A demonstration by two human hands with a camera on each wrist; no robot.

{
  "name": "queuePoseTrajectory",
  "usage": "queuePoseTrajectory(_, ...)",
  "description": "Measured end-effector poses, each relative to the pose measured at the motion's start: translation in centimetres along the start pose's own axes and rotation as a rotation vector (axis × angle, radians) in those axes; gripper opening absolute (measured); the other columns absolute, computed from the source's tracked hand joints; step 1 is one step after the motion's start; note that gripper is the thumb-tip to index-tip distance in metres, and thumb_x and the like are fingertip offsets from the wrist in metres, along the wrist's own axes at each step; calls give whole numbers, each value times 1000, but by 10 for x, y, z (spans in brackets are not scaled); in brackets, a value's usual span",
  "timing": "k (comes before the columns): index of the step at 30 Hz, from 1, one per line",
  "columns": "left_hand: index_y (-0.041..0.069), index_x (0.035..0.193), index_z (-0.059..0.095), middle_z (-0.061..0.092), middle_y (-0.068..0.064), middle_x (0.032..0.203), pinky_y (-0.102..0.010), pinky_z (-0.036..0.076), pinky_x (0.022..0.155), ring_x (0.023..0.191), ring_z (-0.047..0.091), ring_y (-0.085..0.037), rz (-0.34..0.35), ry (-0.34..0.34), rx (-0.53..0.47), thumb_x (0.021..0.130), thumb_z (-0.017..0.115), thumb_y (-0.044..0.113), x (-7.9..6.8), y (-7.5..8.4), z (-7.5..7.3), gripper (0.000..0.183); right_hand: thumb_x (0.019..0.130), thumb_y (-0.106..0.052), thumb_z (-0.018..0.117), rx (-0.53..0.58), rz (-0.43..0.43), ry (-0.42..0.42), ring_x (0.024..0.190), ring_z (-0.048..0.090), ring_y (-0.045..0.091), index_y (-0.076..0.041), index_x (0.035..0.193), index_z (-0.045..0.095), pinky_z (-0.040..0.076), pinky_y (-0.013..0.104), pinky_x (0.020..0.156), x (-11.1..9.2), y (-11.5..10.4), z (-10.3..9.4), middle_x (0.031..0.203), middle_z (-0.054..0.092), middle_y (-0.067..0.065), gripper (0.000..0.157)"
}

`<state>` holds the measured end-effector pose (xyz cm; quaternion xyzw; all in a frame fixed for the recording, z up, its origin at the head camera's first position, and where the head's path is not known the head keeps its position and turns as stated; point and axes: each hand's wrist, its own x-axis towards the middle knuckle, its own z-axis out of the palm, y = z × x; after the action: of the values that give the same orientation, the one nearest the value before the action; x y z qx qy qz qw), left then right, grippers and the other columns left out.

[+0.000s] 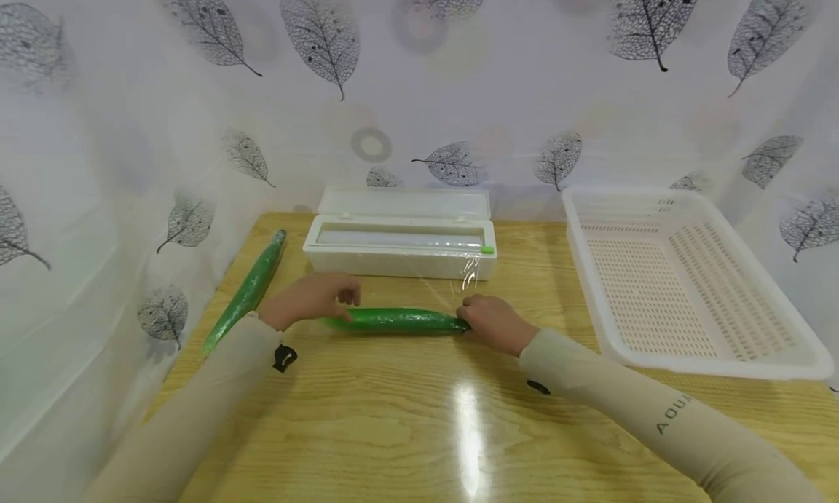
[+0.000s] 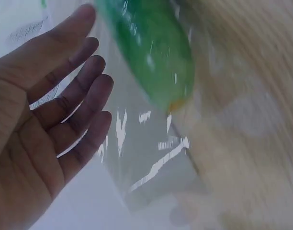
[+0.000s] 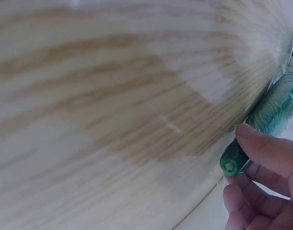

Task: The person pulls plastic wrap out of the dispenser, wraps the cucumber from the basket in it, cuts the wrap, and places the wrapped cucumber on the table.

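Note:
A green cucumber (image 1: 403, 319) lies crosswise on the wooden table, with shiny clear plastic film (image 2: 151, 158) about it. At its right end, my right hand (image 1: 494, 322) pinches the stem tip between thumb and fingers; the right wrist view shows wrinkled film over the cucumber's skin (image 3: 276, 105). My left hand (image 1: 314, 299) is at the other end, fingers loosely bent and holding nothing. In the left wrist view a gap shows between its fingertips (image 2: 106, 84) and the cucumber's blunt end (image 2: 173, 76). Film stretches from the white dispenser box (image 1: 400, 263) toward the cucumber.
The dispenser's lid (image 1: 403, 203) stands raised behind a film roll, with a green slider (image 1: 487, 250) at the right. Another shiny, film-covered cucumber (image 1: 247, 292) lies at the table's left edge. A white plastic basket (image 1: 649, 292) stands at the right. Leaf-print curtain hangs behind.

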<state>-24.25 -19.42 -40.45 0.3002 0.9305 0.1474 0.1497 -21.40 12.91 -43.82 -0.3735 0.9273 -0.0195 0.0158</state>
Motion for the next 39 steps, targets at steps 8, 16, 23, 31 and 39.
queuePoseTrajectory(8, 11, 79, 68, 59, -2, 82, -27, 44, 63, 73, 50, -14, -208, -98, -33, 71, 81, 16, -39, -28, -18, 16, 77, -18, 77, 3, 7, -22, 70, 58, 15, -5, 89, 69, 52, 30, 62, 4, -2, -1, 81, 63, 5, 20)
queuePoseTrajectory(16, 11, 78, 73, 66, 2, 80, -26, 45, 64, 73, 52, -11, -176, -144, -151, 74, 78, 18, -42, -39, 1, 9, 76, -17, 77, -17, 4, -26, 70, 59, 16, -4, 88, 68, 52, 30, 61, 4, -2, 0, 80, 64, 6, 20)
queuePoseTrajectory(23, 14, 68, 71, 66, 5, 75, -24, 46, 60, 67, 53, -8, -130, -82, -136, 77, 75, 13, -42, -41, 0, 10, 77, -18, 77, -11, -5, -27, 70, 58, 16, -4, 88, 68, 52, 30, 61, 4, -2, -1, 80, 64, 6, 20)
queuePoseTrajectory(31, 14, 72, 70, 67, 2, 80, -26, 48, 65, 72, 56, -10, -104, 22, -113, 80, 72, 13, -36, -43, -9, 9, 77, -20, 76, -31, -2, -46, 72, 59, 18, -3, 90, 68, 53, 30, 62, 4, -2, -4, 82, 64, 8, 23)
queuePoseTrajectory(39, 11, 80, 69, 67, 0, 83, -31, 50, 71, 78, 59, -12, -141, 27, -176, 87, 65, 13, -29, -46, -7, 8, 77, -16, 77, -35, -20, -50, 71, 60, 18, -3, 90, 69, 53, 29, 62, 5, -1, -3, 83, 65, 8, 21)
